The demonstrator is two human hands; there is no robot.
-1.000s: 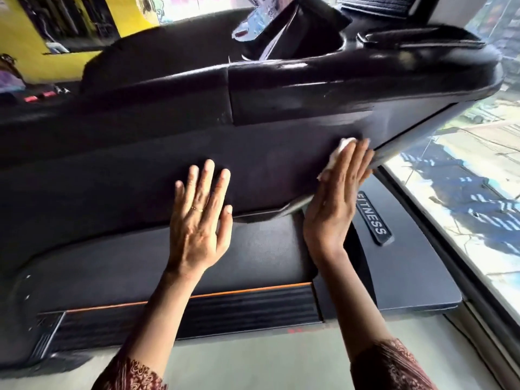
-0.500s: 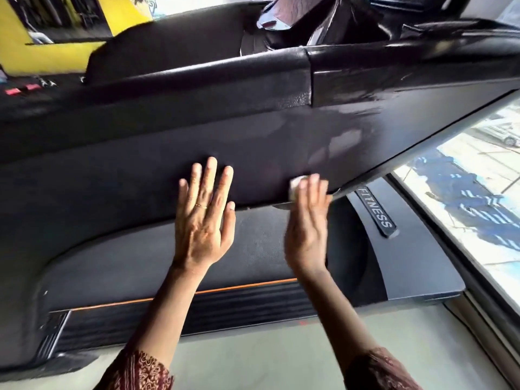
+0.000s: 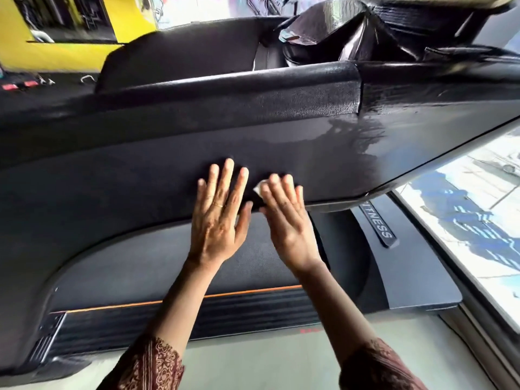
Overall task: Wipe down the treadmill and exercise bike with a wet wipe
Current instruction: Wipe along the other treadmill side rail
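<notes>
A black treadmill console panel fills the middle of the view, with a wet, shiny patch on its right part. My left hand lies flat on the panel with its fingers spread and straight. My right hand is just to its right and presses a white wet wipe against the panel's lower edge with straight fingers. Only a small corner of the wipe shows beside the fingers. The two hands almost touch at the thumbs.
Below the panel lie the treadmill's dark hood and belt with an orange stripe. A side rail marked FITNESS runs at the right, next to a window. A yellow wall stands at the back left. Pale floor is at the bottom.
My right hand has slid the wipe leftward along the panel's lower edge, from near the right rail to beside my left hand. The left hand stayed flat in place.
</notes>
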